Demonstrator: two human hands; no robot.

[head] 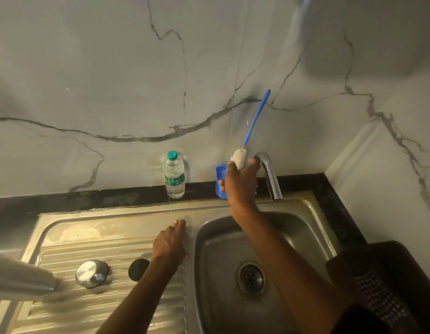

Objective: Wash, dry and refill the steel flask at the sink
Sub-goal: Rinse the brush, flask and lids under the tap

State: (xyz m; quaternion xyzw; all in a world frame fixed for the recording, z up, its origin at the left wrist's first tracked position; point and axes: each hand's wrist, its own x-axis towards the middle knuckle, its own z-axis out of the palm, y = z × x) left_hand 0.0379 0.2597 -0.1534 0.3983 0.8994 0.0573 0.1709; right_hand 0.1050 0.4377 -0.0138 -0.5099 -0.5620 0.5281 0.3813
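The right hand (pixel 240 182) grips the bottle brush (pixel 253 125) by its white head, near the tap (pixel 269 174). The left hand (pixel 171 241) lies flat and empty on the drainboard (pixel 88 237). The steel flask (pixel 18 276) lies far left there.

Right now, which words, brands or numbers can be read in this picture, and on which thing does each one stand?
"Si...": white script on the green label of the plastic water bottle; the rest of the word and the small print are too blurred to read.
Blue holder, bottle brush, steel cap: no text visible.
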